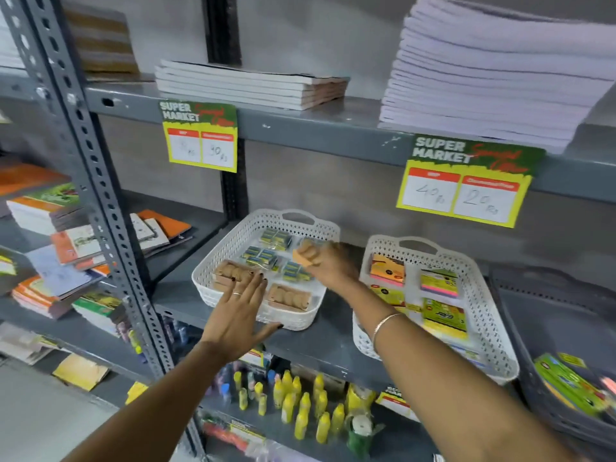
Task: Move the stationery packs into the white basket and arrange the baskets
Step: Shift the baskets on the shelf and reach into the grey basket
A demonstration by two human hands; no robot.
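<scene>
Two white perforated baskets stand on the middle grey shelf. The left white basket [230, 241] holds blue-and-yellow small packs [263, 256] and tan packs [289, 297]. My right hand [325, 263] hovers over this basket, shut on a small orange pack [301, 258]. My left hand [238, 310] is spread flat, fingers apart, against the basket's front edge, over a tan pack. The right white basket [483, 311] holds orange, pink and yellow stationery packs [441, 313]; my right forearm crosses its left side.
A dark grey basket [533, 371] with green packs sits at the far right. Price signs [466, 185] hang from the shelf above, which carries stacked notebooks [493, 71]. Yellow glue bottles [300, 405] fill the shelf below. Books lie on the left rack behind a steel upright [100, 211].
</scene>
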